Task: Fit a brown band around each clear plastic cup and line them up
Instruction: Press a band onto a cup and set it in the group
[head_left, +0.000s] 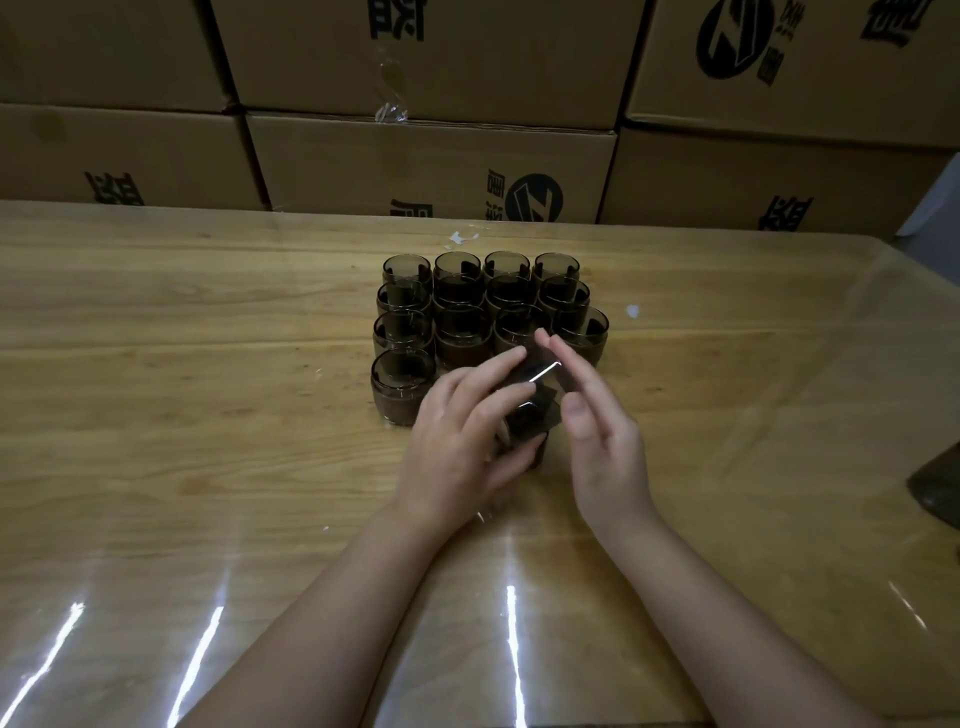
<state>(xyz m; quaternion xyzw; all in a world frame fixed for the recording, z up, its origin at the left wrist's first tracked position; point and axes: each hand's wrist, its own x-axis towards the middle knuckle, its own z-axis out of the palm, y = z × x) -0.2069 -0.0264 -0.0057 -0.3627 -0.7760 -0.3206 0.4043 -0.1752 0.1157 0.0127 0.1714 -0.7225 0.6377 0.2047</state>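
Observation:
Several smoky clear cups with brown bands (485, 306) stand in tight rows on the wooden table (182, 415). One banded cup (402, 387) starts the nearest row at the left. In front of the rows, my left hand (457, 441) grips another cup (530, 410), its fingers curled round the left side and its thumb low. My right hand (597, 436) lies against the cup's right side with its fingers straight. A brown band on this cup is mostly hidden by my hands.
Stacked cardboard boxes (431, 161) form a wall along the table's far edge. A dark object (937, 488) sits at the right edge of the table. Small white scraps (462, 236) lie behind the cups. A glossy clear sheet covers the tabletop.

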